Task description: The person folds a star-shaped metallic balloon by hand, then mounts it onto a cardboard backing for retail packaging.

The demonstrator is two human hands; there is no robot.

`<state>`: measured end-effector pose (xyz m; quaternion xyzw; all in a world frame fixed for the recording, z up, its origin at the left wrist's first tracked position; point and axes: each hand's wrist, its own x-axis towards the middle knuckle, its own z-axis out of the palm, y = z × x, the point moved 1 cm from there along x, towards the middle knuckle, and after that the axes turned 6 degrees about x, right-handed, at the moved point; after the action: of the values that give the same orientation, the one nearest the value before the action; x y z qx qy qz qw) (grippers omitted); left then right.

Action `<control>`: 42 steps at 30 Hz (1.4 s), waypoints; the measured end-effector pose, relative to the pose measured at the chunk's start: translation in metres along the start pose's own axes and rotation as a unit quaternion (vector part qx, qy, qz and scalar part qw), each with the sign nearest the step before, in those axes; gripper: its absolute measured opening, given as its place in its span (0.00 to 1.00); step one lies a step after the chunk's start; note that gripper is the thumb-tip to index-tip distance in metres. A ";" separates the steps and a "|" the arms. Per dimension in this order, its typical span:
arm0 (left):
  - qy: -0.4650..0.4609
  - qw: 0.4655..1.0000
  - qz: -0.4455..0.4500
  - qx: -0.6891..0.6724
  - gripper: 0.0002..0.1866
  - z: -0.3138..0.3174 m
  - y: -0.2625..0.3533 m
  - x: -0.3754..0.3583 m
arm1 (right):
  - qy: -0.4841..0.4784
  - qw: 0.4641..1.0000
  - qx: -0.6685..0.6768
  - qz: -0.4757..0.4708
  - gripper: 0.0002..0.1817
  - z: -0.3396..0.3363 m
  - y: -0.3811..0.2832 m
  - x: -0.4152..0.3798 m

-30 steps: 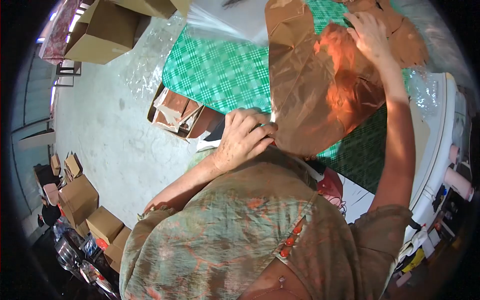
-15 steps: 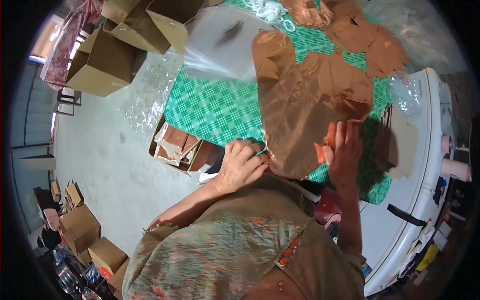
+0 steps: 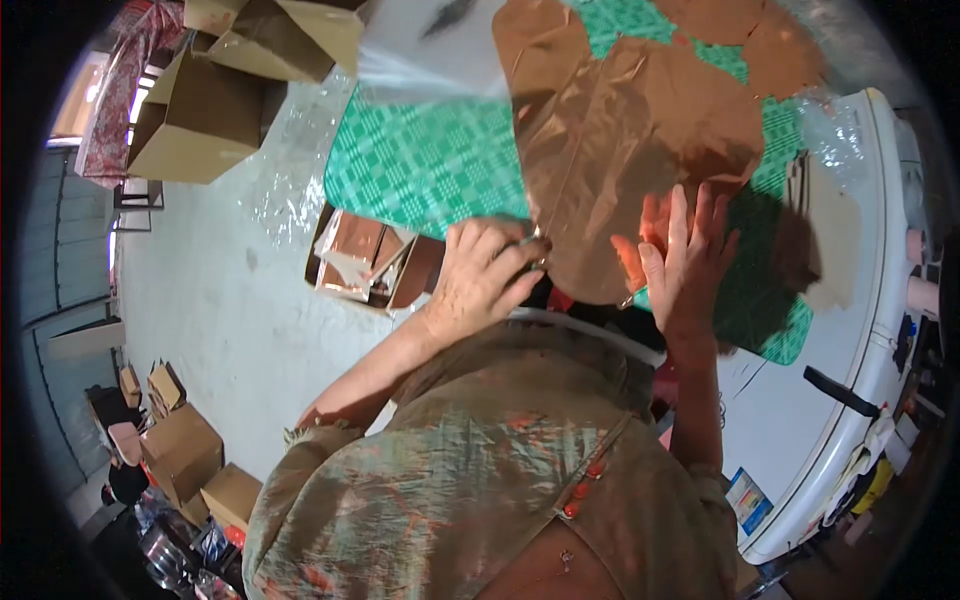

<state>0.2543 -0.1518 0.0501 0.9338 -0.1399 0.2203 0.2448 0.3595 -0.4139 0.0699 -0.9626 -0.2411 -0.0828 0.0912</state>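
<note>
A flat copper-coloured foil balloon with rounded lobes lies on the green checked tablecloth in front of me. My left hand is at the balloon's lower left edge, its thumb and fingers bent together on the foil there. Over the lower right part rests my right hand, fingers stretched and spread, with an orange reflection of them in the shiny foil. More copper foil balloons lie at the far right of the table. Clear plastic sleeves are stacked at the far left.
Open cardboard boxes stand at the upper left. A carton with copper-coloured packs sits beside the table's left edge. At right are flat cardboard pieces and crumpled clear film on a white surface. More boxes are at lower left.
The view has tilted, so the table and balloon sit higher in it. My right hand's fingers have spread wider over the foil. My left hand stays at the balloon's left edge.
</note>
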 end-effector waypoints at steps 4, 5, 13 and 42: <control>0.013 1.000 -0.009 0.007 0.22 -0.002 -0.005 -0.004 | -0.054 0.998 0.017 -0.031 0.45 -0.011 -0.020 -0.011; 0.015 1.000 -0.009 0.006 0.22 -0.002 -0.005 -0.006 | -0.050 0.997 0.020 -0.047 0.45 -0.010 -0.022 -0.015; 0.030 0.999 -0.018 0.011 0.19 0.002 -0.002 -0.009 | -0.052 0.995 0.046 -0.072 0.45 0.006 -0.024 -0.027; -0.087 0.990 0.107 0.040 0.34 0.043 -0.002 0.092 | -0.042 0.994 0.034 -0.091 0.43 0.003 -0.027 -0.023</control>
<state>0.3497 -0.1870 0.0600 0.9383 -0.2504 0.1683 0.1689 0.3267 -0.4005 0.0655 -0.9355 -0.3344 -0.0421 0.1059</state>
